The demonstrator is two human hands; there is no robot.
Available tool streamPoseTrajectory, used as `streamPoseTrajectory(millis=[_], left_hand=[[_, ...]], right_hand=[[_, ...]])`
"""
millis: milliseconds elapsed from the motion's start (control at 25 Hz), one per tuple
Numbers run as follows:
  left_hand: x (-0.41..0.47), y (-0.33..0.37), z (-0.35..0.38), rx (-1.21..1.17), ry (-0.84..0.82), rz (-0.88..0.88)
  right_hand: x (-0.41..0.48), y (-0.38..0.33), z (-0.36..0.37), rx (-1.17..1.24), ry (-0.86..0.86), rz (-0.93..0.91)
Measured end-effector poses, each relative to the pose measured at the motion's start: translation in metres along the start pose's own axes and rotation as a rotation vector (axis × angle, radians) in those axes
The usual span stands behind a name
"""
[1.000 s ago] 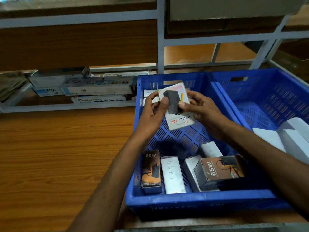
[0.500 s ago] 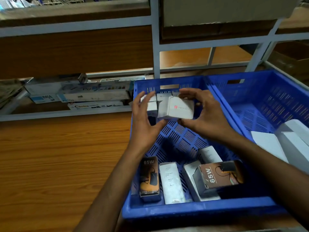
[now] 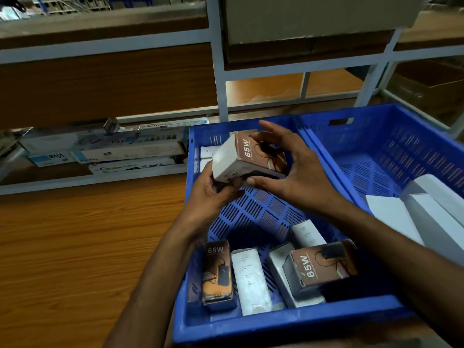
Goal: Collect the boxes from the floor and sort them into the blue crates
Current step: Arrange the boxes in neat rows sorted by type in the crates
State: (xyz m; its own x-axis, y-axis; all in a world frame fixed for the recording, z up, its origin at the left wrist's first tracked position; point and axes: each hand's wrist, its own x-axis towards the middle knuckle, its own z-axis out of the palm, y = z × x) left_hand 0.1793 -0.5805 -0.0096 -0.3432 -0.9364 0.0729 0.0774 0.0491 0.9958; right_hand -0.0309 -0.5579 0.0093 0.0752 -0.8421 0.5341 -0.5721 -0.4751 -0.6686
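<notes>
Both hands hold a brown and white "65W" box (image 3: 244, 156) above the far half of the near blue crate (image 3: 276, 322). My left hand (image 3: 213, 194) grips its lower left corner from below. My right hand (image 3: 288, 172) pinches its right end, thumb underneath and fingers over the top. White boxes (image 3: 207, 153) lie at the crate's far wall. Near the front wall lie a standing 65W box (image 3: 217, 272), a white box (image 3: 251, 280) and another 65W box (image 3: 324, 264). A second blue crate (image 3: 401, 146) stands to the right with white boxes (image 3: 431, 212) in it.
The crates sit on a wooden floor (image 3: 75, 247). Flat long cartons (image 3: 113, 146) lie on the lowest shelf of a grey metal rack (image 3: 218, 71) behind. A large cardboard box (image 3: 313, 18) sits on an upper shelf.
The white "20K" box I held a second ago now lies among the white boxes at the crate's far wall. Both hands now hold a 65W box, tilted, at the same place.
</notes>
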Motion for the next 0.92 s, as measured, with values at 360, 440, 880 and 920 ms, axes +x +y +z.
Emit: streamPoseTrajectory(millis=[360, 440, 880, 920], left_hand=[[0.000, 0.000, 0.000, 0.144, 0.158, 0.057], [0.000, 0.001, -0.003, 0.122, 0.367, 0.124], [0.007, -0.004, -0.014, -0.079, 0.583, 0.135], [0.007, -0.004, -0.014, -0.073, 0.575, 0.133]], right_hand=[[0.001, 0.027, 0.005, -0.079, -0.183, 0.200], [-0.002, 0.036, 0.006, -0.059, -0.156, 0.255], [0.001, 0.048, 0.020, -0.406, -0.308, 0.179], [0.009, 0.055, 0.023, -0.363, -0.345, 0.292]])
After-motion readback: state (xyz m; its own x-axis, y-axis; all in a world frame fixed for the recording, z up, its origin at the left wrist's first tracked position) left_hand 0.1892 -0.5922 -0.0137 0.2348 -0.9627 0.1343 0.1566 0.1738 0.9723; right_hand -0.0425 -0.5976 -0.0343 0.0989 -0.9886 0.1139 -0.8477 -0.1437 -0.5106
